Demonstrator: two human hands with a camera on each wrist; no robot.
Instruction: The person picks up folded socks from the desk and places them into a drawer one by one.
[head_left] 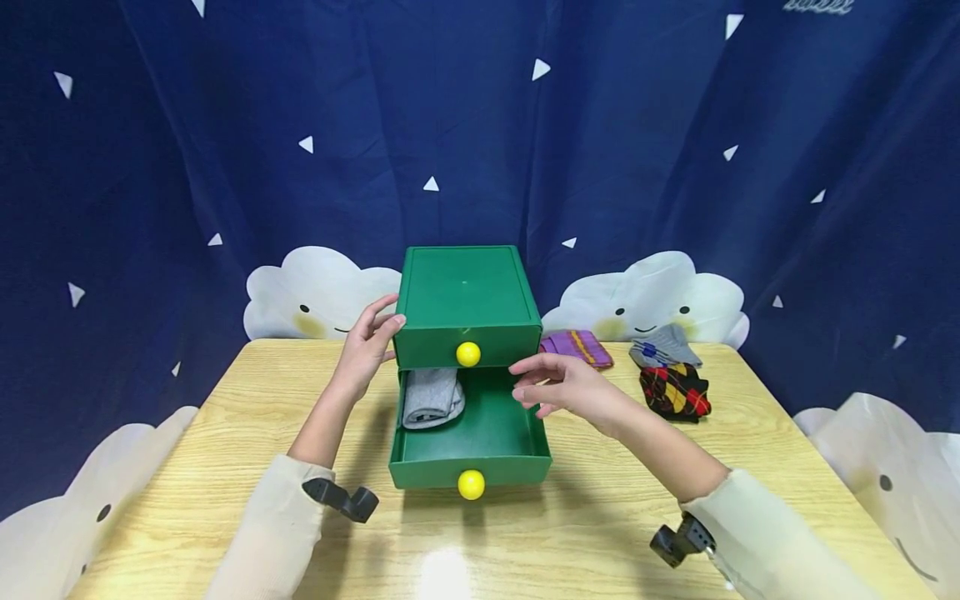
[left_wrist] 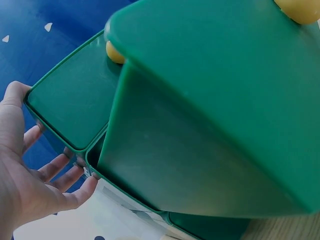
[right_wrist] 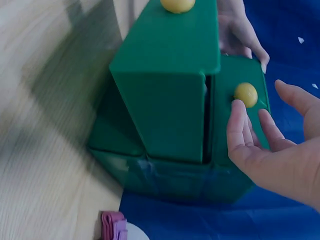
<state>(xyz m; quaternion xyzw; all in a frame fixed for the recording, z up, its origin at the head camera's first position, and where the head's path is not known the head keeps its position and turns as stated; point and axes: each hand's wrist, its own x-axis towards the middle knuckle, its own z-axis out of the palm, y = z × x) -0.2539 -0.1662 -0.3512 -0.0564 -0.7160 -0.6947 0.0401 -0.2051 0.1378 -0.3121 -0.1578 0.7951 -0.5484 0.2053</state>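
Observation:
A green drawer cabinet (head_left: 465,287) with yellow round knobs stands on the table. Its top drawer (head_left: 427,347) is closed, while the drawer below (head_left: 495,417) is pulled out. A folded grey cloth item, seemingly a sock (head_left: 432,398), lies at that drawer's left. My left hand (head_left: 366,346) touches the cabinet's upper left side, its thumb at the front corner and the fingers spread along the side in the left wrist view. Over the pulled-out drawer's right part hovers my right hand (head_left: 566,386), loosely bent and holding nothing; the right wrist view shows its fingers near the top knob (right_wrist: 246,95).
Right of the cabinet lie a folded purple sock (head_left: 581,346) with yellow stripes, a grey sock (head_left: 666,346) with blue marks and a red, black and yellow plaid sock (head_left: 675,392). Behind the wooden table (head_left: 300,383) hangs a blue curtain (head_left: 465,125).

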